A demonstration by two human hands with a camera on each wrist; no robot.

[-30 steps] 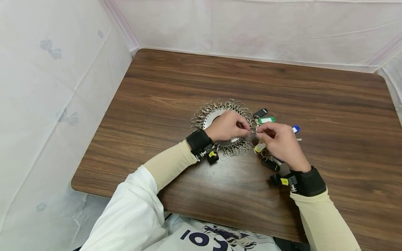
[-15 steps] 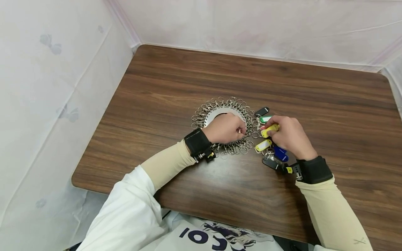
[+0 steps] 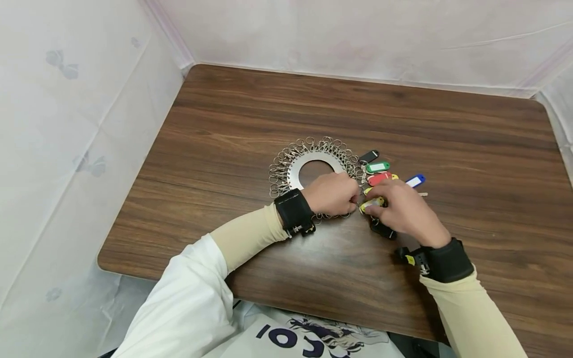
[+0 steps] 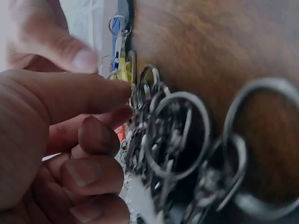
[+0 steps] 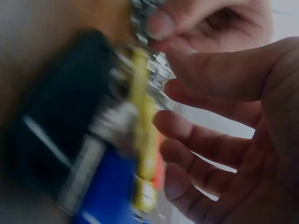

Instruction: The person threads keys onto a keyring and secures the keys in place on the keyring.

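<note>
A flat metal ring (image 3: 297,171) lies on the wooden table (image 3: 277,109), with several metal clasps (image 3: 286,159) fanned around its rim. My left hand (image 3: 353,200) sits at the ring's near right edge, fingers curled, thumb and forefinger pinching a clasp (image 4: 140,93). Just to the right, my right hand (image 3: 369,206) pinches a yellow key tag (image 3: 373,203), and the two hands almost touch. The yellow key tag (image 5: 142,121) looks blurred in the right wrist view, beside a black tag (image 5: 60,107) and a blue tag (image 5: 107,196).
Black (image 3: 369,156), green (image 3: 378,167), red (image 3: 379,178) and blue (image 3: 415,180) key tags fan out from the ring's right side. Another black tag (image 3: 382,229) lies under my right hand. White sheeting (image 3: 80,124) walls in the table on the left and at the back.
Both hands have moved toward me along the ring's right rim. My right hand left the upper tags and now grips a lower yellow one. The red and blue tags are uncovered.
</note>
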